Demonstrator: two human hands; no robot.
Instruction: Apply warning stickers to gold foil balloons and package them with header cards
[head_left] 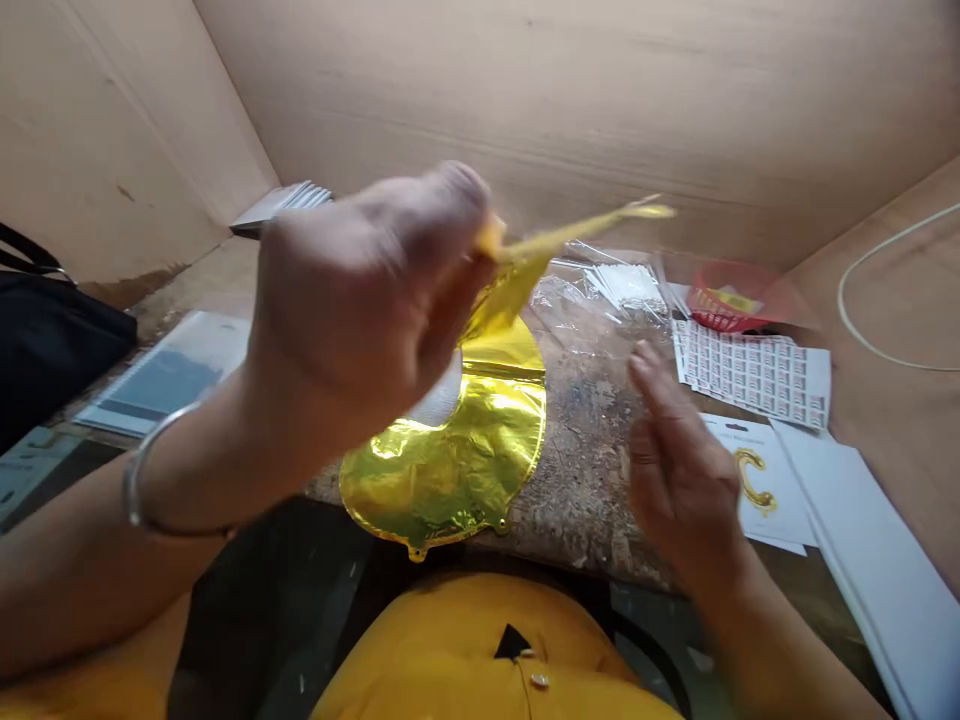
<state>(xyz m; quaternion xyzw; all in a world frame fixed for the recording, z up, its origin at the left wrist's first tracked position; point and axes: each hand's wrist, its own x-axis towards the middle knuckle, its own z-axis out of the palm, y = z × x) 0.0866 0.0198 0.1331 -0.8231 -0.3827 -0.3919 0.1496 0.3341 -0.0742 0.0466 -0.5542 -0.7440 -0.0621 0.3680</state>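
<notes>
My left hand, blurred by motion and wearing a metal bangle, is raised above the table and closed on a piece of thin gold foil. A narrow end of the foil sticks out to the right. Below lies a flat, shiny gold foil balloon with a curved shape and small tabs at its lower edge. Whether the held foil is part of that balloon, I cannot tell. My right hand hovers at the right with its fingers stretched out, beside a white card with a gold C picture.
Clear plastic bags and small white cards lie at the back, near a red basket. Sticker sheets and white sheets are on the right. Clear packets and a dark bag sit left. Wooden panels enclose the table.
</notes>
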